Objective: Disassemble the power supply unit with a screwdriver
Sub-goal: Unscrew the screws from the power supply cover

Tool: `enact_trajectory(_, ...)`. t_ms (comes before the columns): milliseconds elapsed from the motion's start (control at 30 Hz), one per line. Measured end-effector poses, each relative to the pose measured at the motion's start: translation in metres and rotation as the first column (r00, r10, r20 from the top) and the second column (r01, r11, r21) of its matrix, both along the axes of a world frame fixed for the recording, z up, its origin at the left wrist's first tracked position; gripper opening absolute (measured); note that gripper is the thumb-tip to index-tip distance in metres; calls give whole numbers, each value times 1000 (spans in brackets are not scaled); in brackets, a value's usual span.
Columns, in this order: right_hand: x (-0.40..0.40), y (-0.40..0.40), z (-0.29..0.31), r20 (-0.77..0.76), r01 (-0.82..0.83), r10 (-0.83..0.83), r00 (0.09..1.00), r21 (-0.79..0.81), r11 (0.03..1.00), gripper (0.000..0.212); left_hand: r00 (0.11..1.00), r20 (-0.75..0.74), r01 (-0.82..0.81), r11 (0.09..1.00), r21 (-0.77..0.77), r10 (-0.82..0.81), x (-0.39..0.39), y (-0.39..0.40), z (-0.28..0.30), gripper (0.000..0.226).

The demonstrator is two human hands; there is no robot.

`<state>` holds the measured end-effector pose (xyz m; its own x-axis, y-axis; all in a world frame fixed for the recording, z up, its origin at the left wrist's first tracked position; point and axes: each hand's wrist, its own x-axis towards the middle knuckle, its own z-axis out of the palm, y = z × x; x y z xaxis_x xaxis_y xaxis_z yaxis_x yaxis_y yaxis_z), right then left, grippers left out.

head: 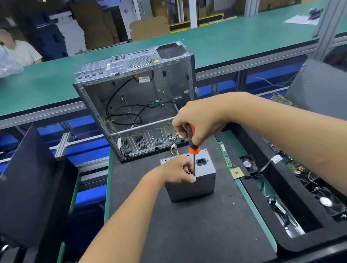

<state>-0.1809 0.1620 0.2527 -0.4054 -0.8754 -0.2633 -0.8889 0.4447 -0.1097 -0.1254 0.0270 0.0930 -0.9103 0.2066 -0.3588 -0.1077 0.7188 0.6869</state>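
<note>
Black foam matting covers the table [182, 230], with green conveyor belts and stacked cardboard boxes filling the workshop behind it. Near the middle of the mat stands the power supply unit [192, 183], a grey metal box set on end so that its socket face points up. Just behind it, at the far edge of the table, an emptied computer case [139, 100] stands open toward the viewer, loose black cables hanging inside; a bundle of coloured wires [174, 146] shows between the case and the unit.

The right hand [200, 125] has its grip curled round the orange-and-black handle of a screwdriver [192, 142], held nearly upright with the shaft pointing down. The tip meets the unit at the near edge of its top face, beside the socket. The left hand [181, 170] rests on the top of the unit, fingers curled and pinching close around the lower shaft where it meets the metal; whether they also hold a screw cannot be told.

Along the right edge of the table lies a green circuit strip [225, 155], and past it a black tray [299, 191] holds fans, boards and cables. A dark angled panel [19, 186] stands off the left edge. A person in a pale shirt [21, 52] sits beyond the far belt.
</note>
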Motion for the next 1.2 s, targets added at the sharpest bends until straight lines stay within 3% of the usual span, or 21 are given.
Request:
enact_trajectory(200, -4, 1, 0, 66, 139, -143, 988, 61, 988, 11, 991, -127, 14, 991, -137, -31, 4, 6, -6, 14)
enact_trajectory(500, 0, -5, 5, 35, -50, 48, 998, 80, 996, 20, 981, -195, -57, 987, -149, 27, 4, 12, -13, 16)
enact_trajectory(600, 1, -7, 1, 50, 6, -11, 999, 102, 995, 12, 978, -206, -69, 987, -144, 39, 5, 13, -14, 14)
enact_trajectory(700, 0, -8, -2, -2, 119, -120, 993, 127, 985, 33, 975, -219, -76, 984, -159, 39, 6, 15, -14, 10)
enact_trajectory(867, 1, 0, 3, -65, -2, 4, 998, 17, 1000, 7, 979, -195, -94, 972, -216, 52, 6, 21, -10, 14)
enact_trajectory(967, 3, 1, 4, -9, -29, 29, 1000, 27, 999, 11, 981, -185, -95, 964, -250, 49, 5, 23, -7, 12)
enact_trajectory(1133, -1, -2, -5, -55, 81, -79, 995, 36, 996, 30, 981, -190, -94, 961, -259, 45, 6, 24, -6, 12)
enact_trajectory(1200, -2, -1, -5, -84, 48, -45, 995, 32, 998, 26, 980, -196, -79, 948, -309, 18, 6, 25, -5, 13)
